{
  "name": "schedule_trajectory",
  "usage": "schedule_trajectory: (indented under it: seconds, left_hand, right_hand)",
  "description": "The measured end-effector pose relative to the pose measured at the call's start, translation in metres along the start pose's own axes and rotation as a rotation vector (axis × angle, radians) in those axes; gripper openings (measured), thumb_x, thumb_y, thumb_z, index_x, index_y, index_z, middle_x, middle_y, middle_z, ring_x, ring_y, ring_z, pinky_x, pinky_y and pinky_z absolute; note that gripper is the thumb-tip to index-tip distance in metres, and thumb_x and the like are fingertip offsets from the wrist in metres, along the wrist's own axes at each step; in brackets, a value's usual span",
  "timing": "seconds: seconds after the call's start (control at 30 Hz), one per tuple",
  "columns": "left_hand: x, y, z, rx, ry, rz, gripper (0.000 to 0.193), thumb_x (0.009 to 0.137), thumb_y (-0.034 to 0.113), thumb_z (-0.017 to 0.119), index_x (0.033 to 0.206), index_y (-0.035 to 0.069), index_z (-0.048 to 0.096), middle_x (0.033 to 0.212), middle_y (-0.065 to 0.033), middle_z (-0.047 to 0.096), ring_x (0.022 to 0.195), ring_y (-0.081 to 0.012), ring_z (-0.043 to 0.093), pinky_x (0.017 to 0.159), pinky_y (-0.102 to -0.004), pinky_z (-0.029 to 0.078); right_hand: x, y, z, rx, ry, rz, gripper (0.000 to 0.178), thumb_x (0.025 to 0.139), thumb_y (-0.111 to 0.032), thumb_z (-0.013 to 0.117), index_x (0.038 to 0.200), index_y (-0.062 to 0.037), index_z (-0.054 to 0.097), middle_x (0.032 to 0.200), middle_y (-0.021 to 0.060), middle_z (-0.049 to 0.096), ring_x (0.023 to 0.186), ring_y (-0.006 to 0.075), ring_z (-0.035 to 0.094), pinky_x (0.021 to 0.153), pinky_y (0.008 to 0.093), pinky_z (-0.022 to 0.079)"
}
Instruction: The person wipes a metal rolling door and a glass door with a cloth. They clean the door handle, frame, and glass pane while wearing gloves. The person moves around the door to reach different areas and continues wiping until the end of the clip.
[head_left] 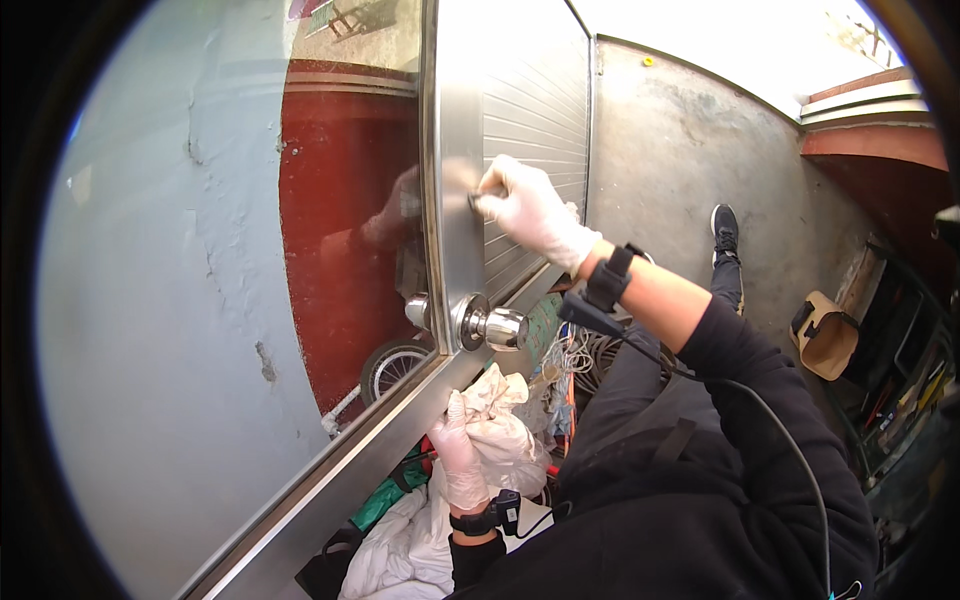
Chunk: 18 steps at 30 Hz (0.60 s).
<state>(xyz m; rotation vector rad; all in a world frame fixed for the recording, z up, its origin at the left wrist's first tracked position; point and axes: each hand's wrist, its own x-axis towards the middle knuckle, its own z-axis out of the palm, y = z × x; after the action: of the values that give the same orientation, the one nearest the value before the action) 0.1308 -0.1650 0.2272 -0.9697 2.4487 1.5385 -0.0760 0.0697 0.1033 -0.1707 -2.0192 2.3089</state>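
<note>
My right hand wears a thin white glove and is closed in a pinch. A small dark piece shows at its fingertips, against the brushed metal door frame; its kind cannot be made out. Below it, a shiny round door knob sticks out from the frame. My left hand, gloved too, is at the lower part of the frame with its thumb side up. Its fingers are closed on a stained white cloth, though they are partly hidden.
Glass left of the frame reflects a red wall and a bicycle wheel. White fabric, a green bag and coiled cables crowd the floor by my legs. A cardboard box and a rack stand at right.
</note>
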Motion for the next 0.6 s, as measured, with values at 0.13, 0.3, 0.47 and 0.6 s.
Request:
schedule_trajectory:
  seconds: [0.13,0.3,0.47,0.6]
  left_hand:
    - [-0.001,0.001,0.001,0.011,-0.028,0.078,0.020,0.101,0.009,0.058,0.117,-0.003,0.059,0.111,-0.0087,0.064,0.094,-0.0136,0.062,0.082,-0.0285,0.051]
    - [0.002,-0.002,-0.002,0.003,-0.038,0.079,0.019,0.101,0.008,0.057,0.116,-0.002,0.059,0.109,-0.0082,0.064,0.093,-0.0132,0.062,0.080,-0.0277,0.052]
    - [0.004,-0.002,-0.003,-0.004,-0.019,-0.007,0.022,0.100,0.008,0.058,0.119,-0.003,0.057,0.112,-0.0087,0.063,0.095,-0.0143,0.062,0.080,-0.0287,0.053]
    - [0.000,0.002,-0.001,0.022,-0.051,0.096,0.024,0.101,0.009,0.058,0.121,-0.004,0.056,0.116,-0.0115,0.064,0.098,-0.0168,0.064,0.086,-0.0317,0.053]
  right_hand:
    - [0.014,-0.001,-0.003,0.035,0.233,-0.157,0.014,0.089,-0.009,0.070,0.095,-0.0002,0.061,0.083,0.0126,0.068,0.075,0.0171,0.063,0.069,0.0316,0.051]
    - [-0.044,-0.014,0.013,0.038,-0.285,0.077,0.016,0.086,-0.010,0.070,0.093,-0.0019,0.058,0.078,0.0154,0.065,0.075,0.0268,0.066,0.072,0.0359,0.051]
    - [0.003,-0.019,-0.007,0.198,0.052,0.108,0.013,0.090,-0.011,0.066,0.097,-0.0008,0.060,0.085,0.0149,0.068,0.078,0.0231,0.066,0.072,0.0346,0.051]
    - [0.014,-0.014,-0.004,0.018,0.086,-0.004,0.015,0.090,-0.013,0.069,0.093,-0.0021,0.060,0.081,0.0138,0.066,0.077,0.0225,0.065,0.075,0.0347,0.051]
